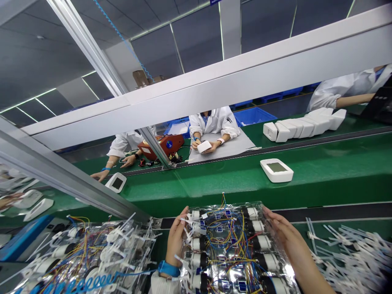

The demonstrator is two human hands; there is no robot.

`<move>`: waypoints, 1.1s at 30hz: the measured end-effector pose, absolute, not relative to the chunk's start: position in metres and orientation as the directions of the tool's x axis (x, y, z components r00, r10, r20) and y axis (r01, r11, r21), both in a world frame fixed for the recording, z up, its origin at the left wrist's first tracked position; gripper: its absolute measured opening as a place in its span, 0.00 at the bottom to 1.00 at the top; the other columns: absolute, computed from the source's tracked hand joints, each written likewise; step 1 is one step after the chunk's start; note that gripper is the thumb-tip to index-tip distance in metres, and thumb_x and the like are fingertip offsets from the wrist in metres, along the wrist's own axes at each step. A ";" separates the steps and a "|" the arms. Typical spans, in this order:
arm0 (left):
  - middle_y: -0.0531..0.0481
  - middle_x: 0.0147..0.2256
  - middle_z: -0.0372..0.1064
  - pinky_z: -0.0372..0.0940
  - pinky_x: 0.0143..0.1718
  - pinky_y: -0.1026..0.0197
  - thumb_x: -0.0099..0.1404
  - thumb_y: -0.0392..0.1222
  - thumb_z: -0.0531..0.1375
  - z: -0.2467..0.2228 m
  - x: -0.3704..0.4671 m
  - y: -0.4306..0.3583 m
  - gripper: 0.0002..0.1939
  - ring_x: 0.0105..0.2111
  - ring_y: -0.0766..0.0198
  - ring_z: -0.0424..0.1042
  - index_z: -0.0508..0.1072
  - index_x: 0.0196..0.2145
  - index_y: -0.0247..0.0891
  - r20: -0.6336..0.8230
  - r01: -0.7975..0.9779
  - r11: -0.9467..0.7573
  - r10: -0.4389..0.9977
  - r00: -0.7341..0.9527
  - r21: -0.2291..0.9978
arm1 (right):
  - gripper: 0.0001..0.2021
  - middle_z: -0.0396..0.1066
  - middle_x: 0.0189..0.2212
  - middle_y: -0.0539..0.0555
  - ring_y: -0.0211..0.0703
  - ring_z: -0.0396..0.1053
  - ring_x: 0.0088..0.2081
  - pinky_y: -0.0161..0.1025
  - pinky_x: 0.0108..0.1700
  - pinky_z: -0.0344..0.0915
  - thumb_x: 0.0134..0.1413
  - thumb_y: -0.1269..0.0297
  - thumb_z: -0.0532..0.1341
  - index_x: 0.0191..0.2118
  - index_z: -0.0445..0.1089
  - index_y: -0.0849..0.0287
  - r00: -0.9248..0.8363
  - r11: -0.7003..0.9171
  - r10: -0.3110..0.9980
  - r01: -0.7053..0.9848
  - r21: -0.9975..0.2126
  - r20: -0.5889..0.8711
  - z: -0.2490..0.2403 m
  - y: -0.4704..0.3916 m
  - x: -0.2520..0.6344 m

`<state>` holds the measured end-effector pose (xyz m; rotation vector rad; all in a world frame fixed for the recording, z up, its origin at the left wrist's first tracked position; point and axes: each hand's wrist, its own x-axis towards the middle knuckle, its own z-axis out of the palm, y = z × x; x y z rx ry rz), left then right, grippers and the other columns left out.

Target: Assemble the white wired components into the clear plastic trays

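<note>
Between my two hands is a clear plastic tray (219,281) of wired parts. Black-and-white cylindrical parts (260,243) line both of its sides, with small blue pieces and coloured wires in the middle. My left hand (177,239), with a blue band at the wrist, grips the tray's left edge. My right hand (283,230) is pressed along the right edge, its fingers reaching the far corner. The undersides of both hands are hidden. A second clear tray (150,245) with similar wired parts and white tubing lies to the left.
White tube pieces (352,253) are heaped at right. White devices with screens (277,169) sit on the green conveyor (196,179). A metal post (101,192) and crossbeam (183,92) stand ahead. Co-workers in white coats (214,122) work opposite, beside a row of white housings (301,126).
</note>
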<state>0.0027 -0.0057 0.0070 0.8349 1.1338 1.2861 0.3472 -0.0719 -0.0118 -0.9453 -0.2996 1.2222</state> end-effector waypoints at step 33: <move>0.42 0.64 0.62 0.53 0.67 0.45 0.56 0.60 0.68 0.014 0.004 -0.007 0.27 0.67 0.44 0.56 0.79 0.47 0.40 -0.168 -0.257 0.138 0.981 -0.097 0.956 | 0.16 0.74 0.54 0.56 0.62 0.57 0.66 0.56 0.70 0.46 0.40 0.53 0.78 0.34 0.79 0.53 0.364 0.035 0.889 -0.662 -0.748 -0.280 -0.005 -0.073 0.345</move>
